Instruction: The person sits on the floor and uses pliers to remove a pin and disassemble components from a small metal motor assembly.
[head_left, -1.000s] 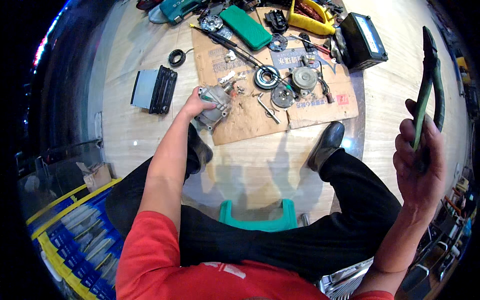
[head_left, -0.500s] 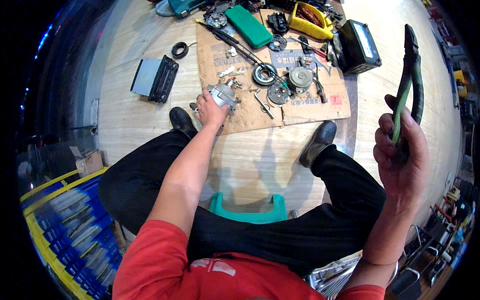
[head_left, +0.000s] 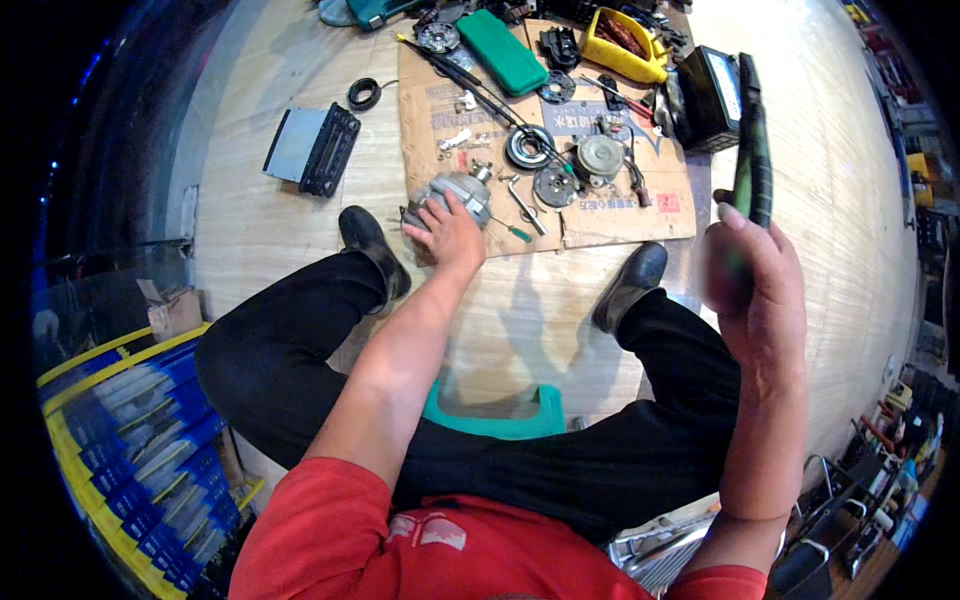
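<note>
Left hand (head_left: 452, 236): spread over rounded grey metal housing (head_left: 468, 188), probably heavy, rigid; best gripped broadside.
Right hand (head_left: 766, 277): clasps long black-green pliers (head_left: 755, 130).

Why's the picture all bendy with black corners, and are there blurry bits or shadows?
Head view: the fisheye lens bends straight edges and leaves black corners; head view: a blurry patch covers part of the right hand; head view: soft shadows fall on the pale floor.

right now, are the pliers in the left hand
No, the pliers are in the raised right hand, while the left hand is on the grey metal part.
</note>
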